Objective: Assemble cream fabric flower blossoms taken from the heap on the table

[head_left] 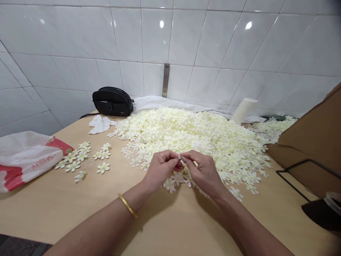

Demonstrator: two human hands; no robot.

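My left hand (pixel 163 166) and my right hand (pixel 204 171) meet at the near edge of a big heap of pale yellow-white artificial flowers (pixel 183 129). Both are closed in a pinch, thumbs and forefingers together. Between the fingertips shows a tiny whitish bit (pixel 179 157), too small to name. Several loose blossoms (pixel 174 180) lie on the table just below the hands. A gold bangle (pixel 128 206) circles my left wrist.
Small groups of single flowers (pixel 103 168) lie left of the heap, beside a red-and-white plastic bag (pixel 29 160). Behind are a crumpled tissue (pixel 101 124), a black pouch (pixel 113 102) and a white cone (pixel 243 111). At right stand a cardboard box (pixel 311 142) and a black wire frame (pixel 295 185).
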